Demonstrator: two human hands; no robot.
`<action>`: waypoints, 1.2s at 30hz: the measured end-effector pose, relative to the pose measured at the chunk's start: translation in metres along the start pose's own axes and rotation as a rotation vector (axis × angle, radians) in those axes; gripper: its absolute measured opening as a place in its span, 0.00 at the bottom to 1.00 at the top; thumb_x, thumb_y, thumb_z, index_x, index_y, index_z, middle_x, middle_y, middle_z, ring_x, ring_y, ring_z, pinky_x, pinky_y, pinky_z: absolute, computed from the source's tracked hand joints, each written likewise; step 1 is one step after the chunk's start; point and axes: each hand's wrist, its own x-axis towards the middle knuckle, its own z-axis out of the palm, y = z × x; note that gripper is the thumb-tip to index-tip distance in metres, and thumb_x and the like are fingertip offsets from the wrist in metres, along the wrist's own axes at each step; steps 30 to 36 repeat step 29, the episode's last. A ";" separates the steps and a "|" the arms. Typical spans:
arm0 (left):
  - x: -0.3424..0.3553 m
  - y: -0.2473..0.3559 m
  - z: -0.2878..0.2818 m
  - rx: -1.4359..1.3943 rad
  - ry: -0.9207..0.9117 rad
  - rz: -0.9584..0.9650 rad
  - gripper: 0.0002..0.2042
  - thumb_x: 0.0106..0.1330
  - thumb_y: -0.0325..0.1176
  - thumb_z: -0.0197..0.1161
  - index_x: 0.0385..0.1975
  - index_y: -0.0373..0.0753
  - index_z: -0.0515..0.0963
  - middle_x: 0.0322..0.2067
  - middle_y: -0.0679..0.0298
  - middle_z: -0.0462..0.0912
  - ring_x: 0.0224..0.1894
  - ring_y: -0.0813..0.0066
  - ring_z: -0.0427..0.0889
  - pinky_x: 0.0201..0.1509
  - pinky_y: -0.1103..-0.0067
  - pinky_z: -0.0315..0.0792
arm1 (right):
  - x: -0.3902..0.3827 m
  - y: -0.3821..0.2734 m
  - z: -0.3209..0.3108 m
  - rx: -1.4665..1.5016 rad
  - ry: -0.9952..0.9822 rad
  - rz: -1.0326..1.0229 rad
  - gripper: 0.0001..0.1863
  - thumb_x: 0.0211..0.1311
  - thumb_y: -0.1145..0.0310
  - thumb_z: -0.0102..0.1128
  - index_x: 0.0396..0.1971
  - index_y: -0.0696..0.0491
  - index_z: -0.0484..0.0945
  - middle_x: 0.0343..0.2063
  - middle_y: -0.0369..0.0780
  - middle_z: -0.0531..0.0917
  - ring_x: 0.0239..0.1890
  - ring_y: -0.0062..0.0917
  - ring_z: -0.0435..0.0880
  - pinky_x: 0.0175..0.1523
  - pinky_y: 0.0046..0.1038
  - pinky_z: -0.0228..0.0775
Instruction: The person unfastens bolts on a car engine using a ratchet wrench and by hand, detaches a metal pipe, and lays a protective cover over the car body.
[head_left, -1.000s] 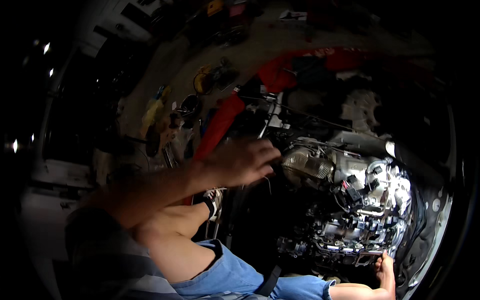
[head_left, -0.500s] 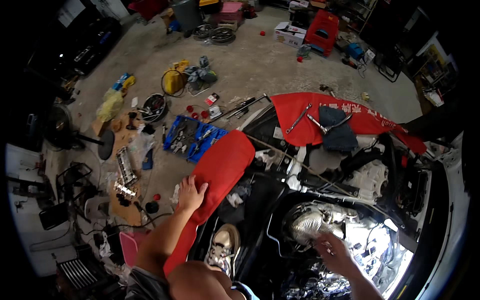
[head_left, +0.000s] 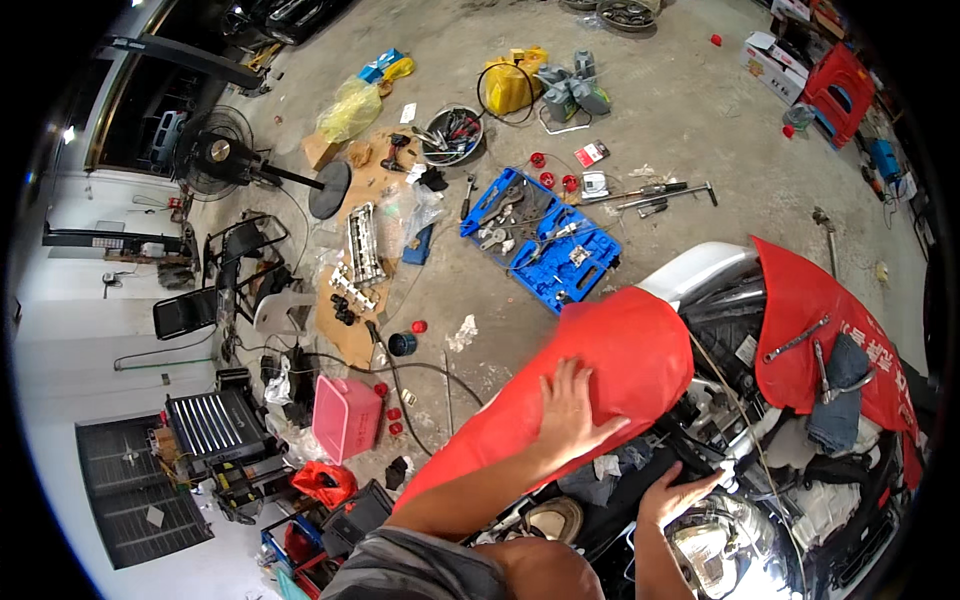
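My left hand (head_left: 570, 415) lies flat with spread fingers on a red fender cover (head_left: 635, 345) draped over the car's side. Further right, over the engine bay, my right hand (head_left: 672, 495) has its fingers stretched out and its thumb apart. Its fingertips are close to a pale metal part (head_left: 728, 472) by the front crossbar; whether they touch it I cannot tell. Just beyond that hand is the brightly lit engine (head_left: 705, 550) with a shiny metal shield. My shoe (head_left: 555, 520) is inside the bay beside a dark cloth (head_left: 590, 487).
Another red cover (head_left: 810, 290) carries a wrench (head_left: 797, 340), a ratchet (head_left: 823, 372) and a blue-grey cloth (head_left: 840, 395). On the floor are an open blue tool case (head_left: 560, 270), a tool basin (head_left: 452, 135), a cylinder head (head_left: 365, 245), a pink bin (head_left: 347, 418) and a standing fan (head_left: 220, 150).
The view has swung left. My right hand has moved from over the engine toward the bay's front crossbar. My left hand still rests on the red cover, its fingers spread wider.
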 end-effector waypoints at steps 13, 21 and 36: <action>0.031 0.031 0.020 0.192 -0.155 -0.050 0.55 0.51 0.63 0.69 0.70 0.28 0.53 0.72 0.38 0.47 0.75 0.36 0.42 0.72 0.38 0.40 | 0.005 0.012 -0.014 0.007 -0.101 -0.040 0.44 0.61 0.68 0.56 0.72 0.63 0.42 0.71 0.60 0.48 0.74 0.60 0.47 0.75 0.58 0.42; 0.036 0.027 0.029 0.188 -0.164 0.043 0.54 0.52 0.63 0.68 0.68 0.26 0.54 0.70 0.34 0.50 0.74 0.34 0.45 0.71 0.38 0.41 | 0.005 0.015 -0.015 -0.080 -0.083 -0.070 0.42 0.64 0.64 0.53 0.73 0.55 0.43 0.70 0.61 0.50 0.72 0.64 0.50 0.73 0.63 0.45; 0.063 -0.010 0.018 0.111 -0.180 -0.052 0.53 0.50 0.64 0.68 0.68 0.30 0.56 0.68 0.40 0.55 0.72 0.37 0.47 0.69 0.40 0.43 | -0.039 0.036 0.052 -0.160 0.014 0.126 0.44 0.67 0.48 0.53 0.75 0.49 0.44 0.71 0.60 0.49 0.73 0.57 0.52 0.72 0.61 0.48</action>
